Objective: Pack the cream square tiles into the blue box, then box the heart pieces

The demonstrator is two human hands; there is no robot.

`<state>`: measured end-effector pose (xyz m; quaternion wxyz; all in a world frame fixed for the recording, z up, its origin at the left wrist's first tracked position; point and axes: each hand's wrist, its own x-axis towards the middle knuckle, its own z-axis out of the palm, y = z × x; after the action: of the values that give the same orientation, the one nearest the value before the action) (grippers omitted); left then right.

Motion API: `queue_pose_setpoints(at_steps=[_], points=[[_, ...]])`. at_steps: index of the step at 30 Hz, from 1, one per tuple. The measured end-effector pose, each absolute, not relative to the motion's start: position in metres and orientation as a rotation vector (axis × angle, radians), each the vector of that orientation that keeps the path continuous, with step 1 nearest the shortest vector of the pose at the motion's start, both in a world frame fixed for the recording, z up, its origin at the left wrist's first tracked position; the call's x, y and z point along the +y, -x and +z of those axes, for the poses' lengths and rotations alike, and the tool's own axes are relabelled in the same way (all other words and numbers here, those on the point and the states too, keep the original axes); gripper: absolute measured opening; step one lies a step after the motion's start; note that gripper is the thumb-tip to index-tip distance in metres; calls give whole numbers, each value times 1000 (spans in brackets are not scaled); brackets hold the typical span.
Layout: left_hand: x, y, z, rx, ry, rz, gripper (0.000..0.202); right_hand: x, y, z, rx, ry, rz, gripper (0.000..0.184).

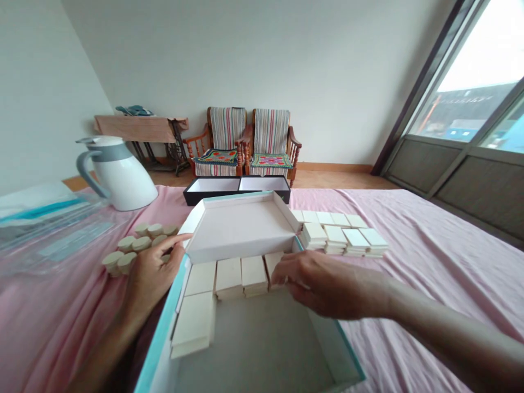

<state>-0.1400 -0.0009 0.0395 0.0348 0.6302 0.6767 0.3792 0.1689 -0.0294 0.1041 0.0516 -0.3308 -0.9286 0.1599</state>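
Note:
In front of me a white box with a light-blue edge (155, 349) stands with its lid (237, 221) folded back. My left hand (153, 270) is at the box's back left corner, index finger stretched along the lid's side and thumb beside it. My right hand (305, 278) reaches inside, its fingers curled down around a stack of pale square tiles (273, 263) at the back right, partly hidden. Other tile stacks (229, 277) line the back wall, and one more (192, 322) sits by the left wall. The bare floor of the box shows in front.
Several tile stacks (335, 234) stand right of the box on the pink cloth (429, 262). Pale round pieces (126, 244) are grouped at the left, near a white jug (123, 180) and clear plastic packaging (61, 234). A black two-part tray (213, 188) lies behind the lid.

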Motion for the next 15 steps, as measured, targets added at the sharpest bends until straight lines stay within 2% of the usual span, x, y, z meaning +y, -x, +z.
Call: queue_pose_setpoints(at_steps=[4,9,11,15], points=[[-3,139,44,2091,-1920,1147,34,4,-226,104,-2459,1262,258,23],[-2,139,46,2138,-1890,1198,32,50,-272,82,-2328,1474,196,20],[-2,139,45,2155,-1866,1176,32,65,-272,78,-2315,1505,177,26],[-4,138,44,2183,-1791,1108,31,98,-250,77,-2504,1605,68,50]])
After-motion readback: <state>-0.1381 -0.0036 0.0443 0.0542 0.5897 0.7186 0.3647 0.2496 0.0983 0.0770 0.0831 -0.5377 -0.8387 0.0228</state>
